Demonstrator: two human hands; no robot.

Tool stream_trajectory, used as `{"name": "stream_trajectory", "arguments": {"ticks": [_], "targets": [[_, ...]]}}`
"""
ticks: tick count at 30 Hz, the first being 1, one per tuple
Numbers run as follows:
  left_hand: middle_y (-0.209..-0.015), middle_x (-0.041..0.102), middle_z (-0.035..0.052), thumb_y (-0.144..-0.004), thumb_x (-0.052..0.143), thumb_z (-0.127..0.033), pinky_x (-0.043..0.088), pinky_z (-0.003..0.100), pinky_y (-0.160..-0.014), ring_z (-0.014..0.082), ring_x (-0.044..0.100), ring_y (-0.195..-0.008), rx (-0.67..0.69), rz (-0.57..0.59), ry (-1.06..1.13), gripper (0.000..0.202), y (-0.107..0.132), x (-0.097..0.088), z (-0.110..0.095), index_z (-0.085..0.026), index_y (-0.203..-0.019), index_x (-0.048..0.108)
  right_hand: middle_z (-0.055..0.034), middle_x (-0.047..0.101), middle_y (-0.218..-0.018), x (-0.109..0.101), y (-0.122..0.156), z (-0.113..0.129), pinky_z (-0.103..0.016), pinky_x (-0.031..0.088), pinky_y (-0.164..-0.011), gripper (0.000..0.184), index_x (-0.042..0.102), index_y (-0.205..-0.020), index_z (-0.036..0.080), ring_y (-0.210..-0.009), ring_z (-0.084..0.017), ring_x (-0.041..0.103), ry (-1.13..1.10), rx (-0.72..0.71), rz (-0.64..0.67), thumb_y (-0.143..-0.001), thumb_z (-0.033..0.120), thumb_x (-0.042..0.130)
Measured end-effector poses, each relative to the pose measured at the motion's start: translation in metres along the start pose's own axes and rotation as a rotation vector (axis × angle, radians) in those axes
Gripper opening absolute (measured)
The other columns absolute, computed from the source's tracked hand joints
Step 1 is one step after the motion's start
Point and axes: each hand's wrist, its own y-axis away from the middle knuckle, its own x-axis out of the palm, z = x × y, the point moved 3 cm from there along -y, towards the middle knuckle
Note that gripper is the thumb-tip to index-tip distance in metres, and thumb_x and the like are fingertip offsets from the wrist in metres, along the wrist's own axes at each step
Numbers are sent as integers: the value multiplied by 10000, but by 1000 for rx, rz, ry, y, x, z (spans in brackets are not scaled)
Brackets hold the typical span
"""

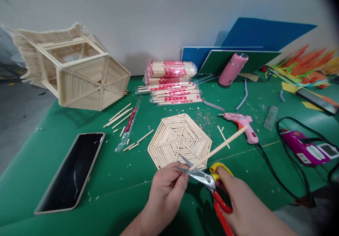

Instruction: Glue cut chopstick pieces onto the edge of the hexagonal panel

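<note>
My left hand (165,188) pinches one end of a long wooden stick (221,147) that slants up to the right. My right hand (242,204) grips scissors (205,177) with red and yellow handles. Their blades are parted around the stick close to my left fingers. Just beyond both hands a flat hexagon panel of glued sticks (180,139) lies on the green table (119,179).
A phone (71,170) lies at the left. A large stick-built structure (76,73) stands at the back left. Packs of chopsticks (172,82) sit behind the hexagon, loose sticks (120,116) nearby. A pink glue gun (242,123), pink bottle (233,69), purple device (304,147) with cables, coloured paper on the right.
</note>
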Motion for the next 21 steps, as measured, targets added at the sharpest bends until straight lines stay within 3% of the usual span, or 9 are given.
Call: {"name": "stream_trajectory", "arguments": {"ticks": [4,7,9,11,15,21], "targets": [[-641,598,16,-799,488,-127,414,181,-575,116,543,-597,-24,22,16,184,1,2,2,-169,-675,617,-58,620,-910,0,1,-4,-277,450,-661,300,421,-989,210,-804,-196,597,41,2,-4,-714,235,538],[-612,573,15,-816,473,-173,393,186,-544,116,517,-569,-75,116,61,206,2,6,3,-163,-660,608,-103,595,-976,-1,4,-10,-334,451,-716,460,381,-1092,179,-876,-238,579,123,28,-12,-705,340,573],[-622,577,20,-825,466,-194,388,189,-550,119,518,-581,-104,163,89,217,3,7,4,-158,-669,611,-117,583,-1004,-3,5,-11,-353,447,-741,509,366,-1125,168,-902,-249,570,149,23,-16,-697,346,577],[-639,588,28,-830,460,-207,391,194,-559,125,523,-596,-129,182,94,221,3,6,4,-153,-688,620,-104,592,-980,-3,5,-11,-343,449,-728,428,398,-1078,178,-875,-238,577,144,8,-13,-701,304,556],[-607,570,21,-823,468,-193,395,189,-545,118,517,-569,-104,122,43,223,1,4,3,-151,-653,606,-51,628,-845,-2,1,-6,-277,448,-631,283,450,-917,213,-743,-197,596,67,9,-8,-649,176,534],[-684,630,26,-786,486,-98,434,172,-601,118,582,-635,26,0,-61,176,3,6,5,-174,-718,629,-36,645,-804,0,-3,-3,-250,447,-596,290,490,-908,215,-681,-179,600,24,-1,-37,-630,167,560]]}}
